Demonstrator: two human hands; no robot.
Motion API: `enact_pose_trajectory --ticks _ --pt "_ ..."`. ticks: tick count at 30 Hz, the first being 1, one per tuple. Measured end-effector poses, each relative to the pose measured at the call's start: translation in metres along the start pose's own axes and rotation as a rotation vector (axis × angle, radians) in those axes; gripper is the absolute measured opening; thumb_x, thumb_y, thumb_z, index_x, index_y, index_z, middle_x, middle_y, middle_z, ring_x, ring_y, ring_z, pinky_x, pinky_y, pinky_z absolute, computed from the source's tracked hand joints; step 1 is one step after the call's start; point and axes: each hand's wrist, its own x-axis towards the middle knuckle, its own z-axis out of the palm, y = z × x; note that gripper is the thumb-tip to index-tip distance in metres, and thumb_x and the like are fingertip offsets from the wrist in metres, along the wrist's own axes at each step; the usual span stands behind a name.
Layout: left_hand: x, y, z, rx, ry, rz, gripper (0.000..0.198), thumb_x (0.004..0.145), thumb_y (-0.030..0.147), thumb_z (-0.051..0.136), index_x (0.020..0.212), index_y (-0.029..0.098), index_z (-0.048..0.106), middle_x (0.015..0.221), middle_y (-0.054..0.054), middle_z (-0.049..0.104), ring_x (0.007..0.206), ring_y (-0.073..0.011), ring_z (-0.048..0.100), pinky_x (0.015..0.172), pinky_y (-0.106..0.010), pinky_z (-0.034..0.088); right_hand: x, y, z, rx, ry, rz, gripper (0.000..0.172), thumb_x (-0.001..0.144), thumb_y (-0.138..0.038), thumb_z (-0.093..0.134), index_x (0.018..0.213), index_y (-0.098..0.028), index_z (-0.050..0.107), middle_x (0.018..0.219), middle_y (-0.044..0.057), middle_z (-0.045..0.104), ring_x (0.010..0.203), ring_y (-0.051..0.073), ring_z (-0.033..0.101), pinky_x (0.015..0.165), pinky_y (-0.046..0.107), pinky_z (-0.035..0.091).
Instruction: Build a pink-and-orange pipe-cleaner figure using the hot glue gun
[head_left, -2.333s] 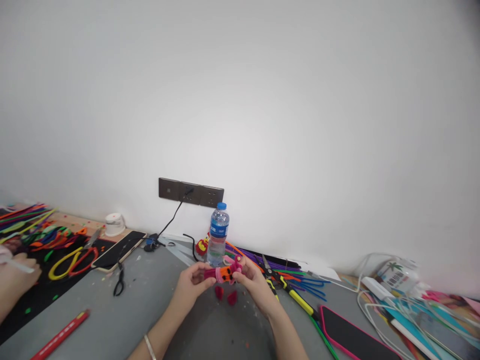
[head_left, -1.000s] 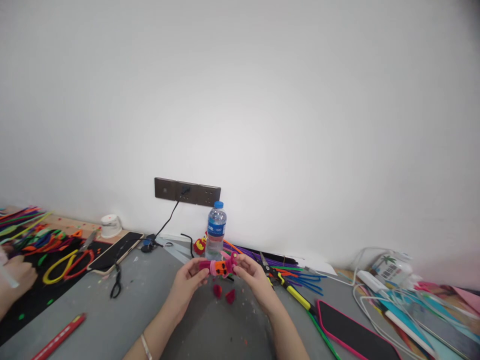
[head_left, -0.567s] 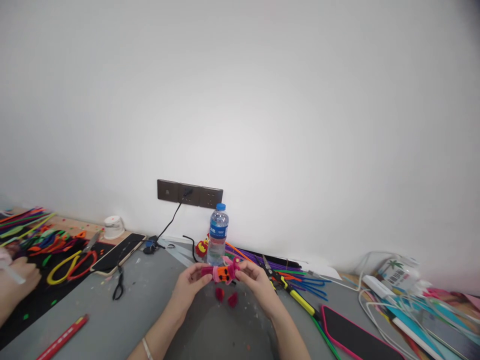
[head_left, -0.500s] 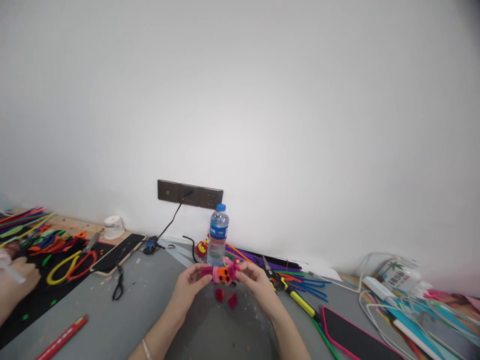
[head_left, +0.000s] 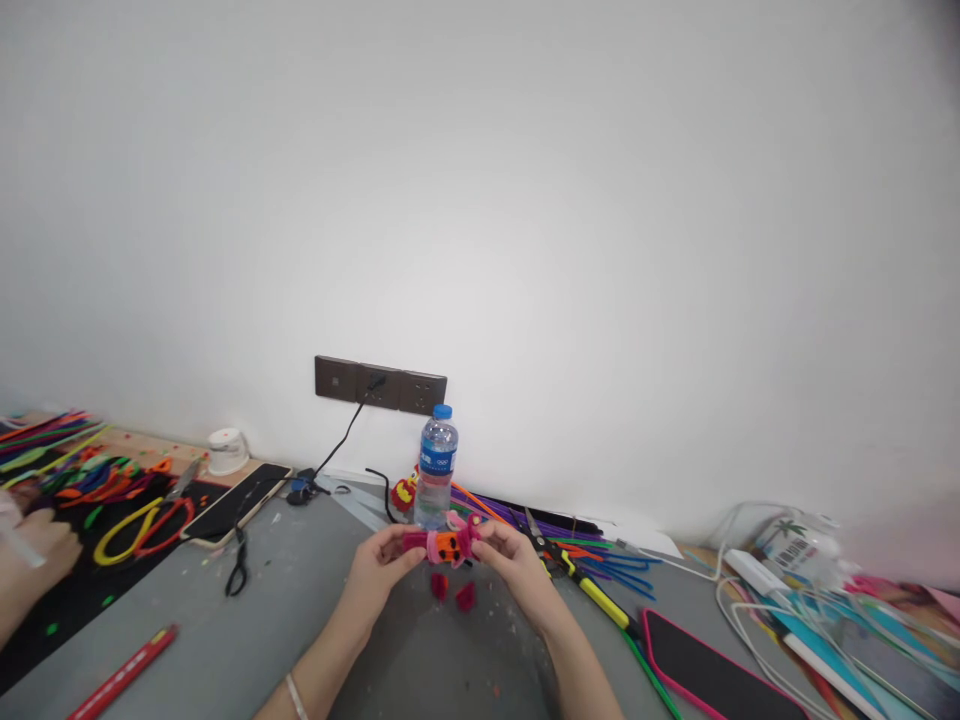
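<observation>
A small fuzzy figure of pink and orange pipe cleaner with black spots [head_left: 448, 546] is held sideways just above the grey table. My left hand [head_left: 379, 568] pinches its magenta left end. At the other end, my right hand [head_left: 512, 562] grips the magenta part between thumb and fingers. Two small red fuzzy pieces [head_left: 465, 597] lie on the table below it. Right behind the figure stands a water bottle [head_left: 436, 470] with a blue cap, and a red and yellow fuzzy piece [head_left: 404, 494] sits beside the bottle.
Pliers with yellow handles [head_left: 592, 592] and blue pipe cleaners [head_left: 622, 572] lie to the right, near a pink-edged phone [head_left: 712, 665]. Leftward are scissors [head_left: 142, 530], another phone [head_left: 238, 505], a red pen [head_left: 124, 675] and another person's hand [head_left: 41, 560]. White cables [head_left: 739, 620] tangle at far right.
Both hands keep nearly the same hold on the pipe-cleaner figure. The view has shifted very slightly; nothing was let go or picked up.
</observation>
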Motion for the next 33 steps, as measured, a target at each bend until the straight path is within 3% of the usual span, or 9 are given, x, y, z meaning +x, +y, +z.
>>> enact_pose_trajectory --ticks 20,27,33 --pt "0.002 -0.008 0.001 0.122 -0.027 0.055 0.036 0.056 0.039 0.081 0.082 0.017 0.070 0.084 -0.008 0.076 0.082 -0.0250 0.068 0.071 -0.029 0.050 -0.002 -0.007 -0.001 0.037 -0.011 0.006 0.030 0.069 -0.045 0.077 0.071 -0.019 0.063 0.071 0.000 0.065 0.070 0.019 0.059 0.070 0.031 0.046" --pt "0.001 -0.014 0.003 0.205 -0.112 0.101 0.029 0.064 0.035 0.078 0.083 0.015 0.069 0.084 -0.009 0.076 0.077 -0.0233 0.068 0.065 -0.027 0.047 -0.001 -0.005 -0.001 0.045 -0.027 -0.001 0.030 0.072 -0.046 0.074 0.071 -0.019 0.061 0.067 0.000 0.064 0.063 0.017 0.058 0.067 0.030 0.045" --pt "0.000 -0.013 0.003 0.184 -0.111 0.104 0.028 0.063 0.035 0.078 0.081 0.016 0.069 0.082 -0.008 0.077 0.075 -0.0229 0.069 0.065 -0.027 0.048 -0.001 -0.005 -0.001 0.033 -0.025 0.003 0.031 0.071 -0.047 0.074 0.071 -0.019 0.062 0.066 -0.001 0.065 0.062 0.017 0.058 0.066 0.029 0.044"
